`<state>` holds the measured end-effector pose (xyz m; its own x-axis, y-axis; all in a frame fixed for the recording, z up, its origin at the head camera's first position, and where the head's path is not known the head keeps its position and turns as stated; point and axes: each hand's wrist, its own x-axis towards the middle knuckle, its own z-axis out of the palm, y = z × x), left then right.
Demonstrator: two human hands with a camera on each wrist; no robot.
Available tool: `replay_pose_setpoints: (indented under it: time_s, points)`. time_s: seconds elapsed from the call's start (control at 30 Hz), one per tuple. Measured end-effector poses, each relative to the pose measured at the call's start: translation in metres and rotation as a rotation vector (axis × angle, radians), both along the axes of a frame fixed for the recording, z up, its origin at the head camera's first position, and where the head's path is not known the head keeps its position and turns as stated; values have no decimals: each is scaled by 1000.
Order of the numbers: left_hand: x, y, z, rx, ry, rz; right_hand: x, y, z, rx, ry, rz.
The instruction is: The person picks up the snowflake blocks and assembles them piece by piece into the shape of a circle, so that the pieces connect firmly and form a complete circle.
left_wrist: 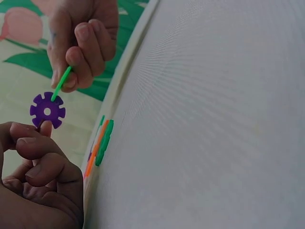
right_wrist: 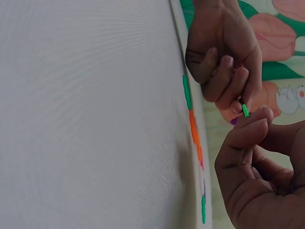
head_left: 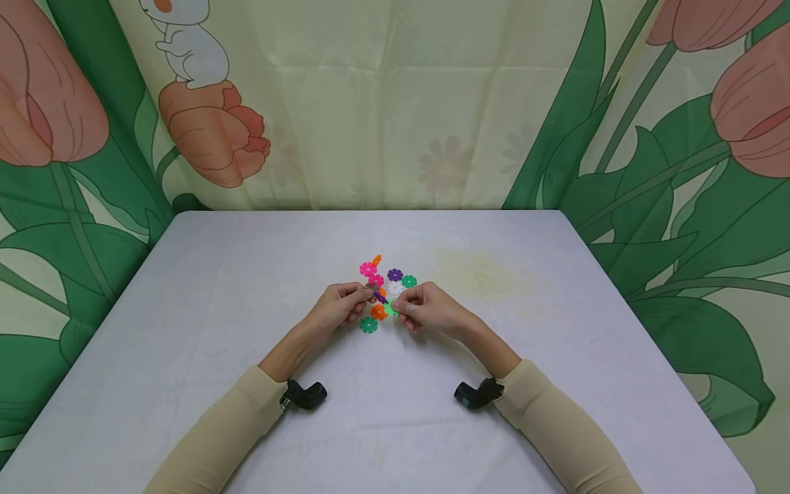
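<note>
Head view, centre: our left hand [head_left: 338, 306] pinches brown disc [head_left: 372, 289], right hand [head_left: 428, 309] green disc [head_left: 391, 309]; skewed push could pop purple disc [left_wrist: 55, 112] loose.

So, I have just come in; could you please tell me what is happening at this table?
Over the white table, a person's left hand pinches a brownish disc, with a notched purple disc just beyond the fingertips. The right hand pinches a bright green disc, its edge meeting the purple disc's rim. I cannot tell how firmly these two are joined. Other discs, such as a dark green one, lie on the table near the hands.
</note>
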<state>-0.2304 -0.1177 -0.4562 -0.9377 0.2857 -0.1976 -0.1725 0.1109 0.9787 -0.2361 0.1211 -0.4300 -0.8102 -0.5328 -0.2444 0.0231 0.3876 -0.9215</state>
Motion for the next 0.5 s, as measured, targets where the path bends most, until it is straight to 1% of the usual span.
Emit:
replay_pose_setpoints:
  time_s: [0.23, 0.5]
  points:
    - [0, 1, -3, 2, 10, -8, 0, -1, -2, 12, 8, -8]
    - [0, 1, -3, -5, -12, 6, -2, -2, -4, 11, 6, -7]
